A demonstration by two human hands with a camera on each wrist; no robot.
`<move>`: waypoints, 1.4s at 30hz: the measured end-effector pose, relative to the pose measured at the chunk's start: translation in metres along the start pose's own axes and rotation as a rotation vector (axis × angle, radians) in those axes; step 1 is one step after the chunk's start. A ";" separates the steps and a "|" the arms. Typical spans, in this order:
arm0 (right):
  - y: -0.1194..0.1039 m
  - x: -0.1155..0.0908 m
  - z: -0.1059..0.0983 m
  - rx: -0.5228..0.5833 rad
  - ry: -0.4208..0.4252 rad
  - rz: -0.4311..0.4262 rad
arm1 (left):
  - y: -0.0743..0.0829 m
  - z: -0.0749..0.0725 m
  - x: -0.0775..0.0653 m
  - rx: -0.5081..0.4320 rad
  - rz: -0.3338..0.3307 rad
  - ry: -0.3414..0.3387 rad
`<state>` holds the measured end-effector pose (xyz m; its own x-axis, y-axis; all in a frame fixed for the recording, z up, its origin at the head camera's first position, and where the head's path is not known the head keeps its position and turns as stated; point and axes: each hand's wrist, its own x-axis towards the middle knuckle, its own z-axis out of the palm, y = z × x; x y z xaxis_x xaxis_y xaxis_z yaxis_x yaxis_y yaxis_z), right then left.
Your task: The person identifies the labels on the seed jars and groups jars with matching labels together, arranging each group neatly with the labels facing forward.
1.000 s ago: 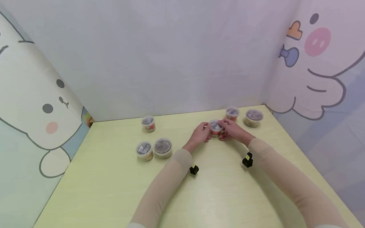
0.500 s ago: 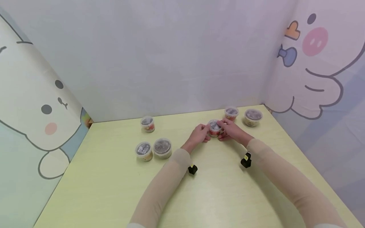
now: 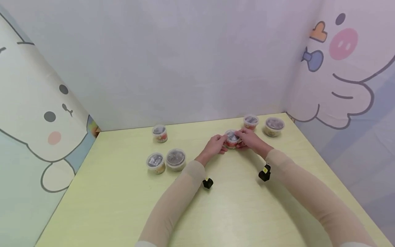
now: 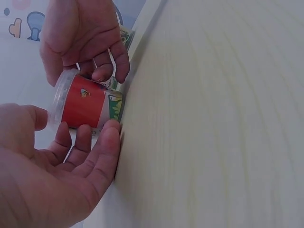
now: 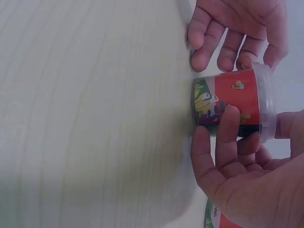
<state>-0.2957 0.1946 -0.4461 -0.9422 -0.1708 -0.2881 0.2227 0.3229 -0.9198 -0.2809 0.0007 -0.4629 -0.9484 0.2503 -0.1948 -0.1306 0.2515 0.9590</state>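
A small round tub (image 3: 232,143) with a clear lid and a red label stands upright on the table, between both hands. My left hand (image 3: 213,146) holds its left side; in the left wrist view the thumb is by the lid rim and fingertips touch the label. My right hand (image 3: 253,141) grips the other side, its thumb over the lid. In the right wrist view, the right fingers curl against the tub (image 5: 237,90), whose label shows a bee and plants. The tub's contents are hidden.
Behind the right hand stands another red-labelled tub (image 3: 251,122), beside a wider lidded tub (image 3: 274,127). On the left are a red-labelled tub (image 3: 159,133), a yellowish tub (image 3: 155,163) and a wider tub (image 3: 176,160). A pale curtain (image 3: 191,68) hangs behind the table (image 3: 117,199).
The right hand's lower fingers have shifted slightly inward against the tub. The tub stays in nearly the same place between the hands; the other tubs have not moved.
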 end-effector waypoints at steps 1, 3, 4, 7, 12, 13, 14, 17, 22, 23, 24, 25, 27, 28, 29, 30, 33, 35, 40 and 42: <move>-0.001 0.000 0.000 -0.024 0.001 -0.002 | 0.001 -0.001 -0.001 0.008 0.002 0.001; -0.003 -0.001 -0.001 -0.042 -0.011 0.004 | 0.003 -0.002 -0.002 0.023 0.002 0.001; -0.004 -0.002 -0.001 -0.043 -0.020 0.007 | 0.003 -0.003 -0.003 0.033 0.001 0.002; -0.003 -0.002 -0.001 0.003 -0.031 0.027 | 0.004 -0.007 -0.005 0.061 -0.005 0.000; -0.006 -0.006 0.003 0.130 -0.082 0.025 | 0.006 -0.014 -0.011 0.035 -0.002 0.006; -0.007 -0.007 0.005 0.157 -0.095 0.021 | 0.008 -0.016 -0.013 0.031 0.009 0.013; -0.009 -0.009 0.006 0.179 -0.106 0.015 | 0.009 -0.017 -0.015 0.027 0.022 0.019; -0.017 -0.012 0.010 0.215 -0.129 -0.004 | 0.013 -0.022 -0.019 0.000 0.057 0.024; -0.028 -0.018 0.016 0.274 -0.188 -0.045 | 0.022 -0.033 -0.027 -0.092 0.064 0.023; -0.030 -0.019 0.017 0.291 -0.203 -0.056 | 0.024 -0.036 -0.029 -0.098 0.060 0.028; -0.031 -0.021 0.017 0.309 -0.218 -0.067 | 0.026 -0.039 -0.031 -0.100 0.057 0.034; -0.032 -0.022 0.018 0.329 -0.232 -0.077 | 0.028 -0.042 -0.033 -0.106 0.054 0.040; -0.034 -0.025 0.020 0.367 -0.258 -0.095 | 0.031 -0.048 -0.037 -0.115 0.049 0.046; -0.035 -0.026 0.020 0.387 -0.272 -0.103 | 0.032 -0.051 -0.038 -0.118 0.048 0.048; -0.036 -0.028 0.021 0.406 -0.284 -0.110 | 0.033 -0.054 -0.040 -0.119 0.047 0.046; -0.037 -0.030 0.022 0.421 -0.297 -0.118 | 0.034 -0.057 -0.042 -0.120 0.047 0.044; -0.040 -0.033 0.024 0.441 -0.329 -0.146 | 0.037 -0.065 -0.047 -0.121 0.055 0.032; -0.043 -0.035 0.027 0.438 -0.340 -0.165 | 0.040 -0.070 -0.051 -0.125 0.064 0.018; -0.049 -0.035 0.033 0.423 -0.349 -0.184 | 0.045 -0.078 -0.056 -0.121 0.082 0.001; -0.052 -0.035 0.034 0.416 -0.356 -0.191 | 0.045 -0.081 -0.057 -0.111 0.093 0.002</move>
<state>-0.2655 0.1519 -0.3977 -0.8494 -0.5157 -0.1122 0.2044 -0.1255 -0.9708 -0.2566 -0.0781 -0.3919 -0.9585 0.2655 -0.1039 -0.0735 0.1220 0.9898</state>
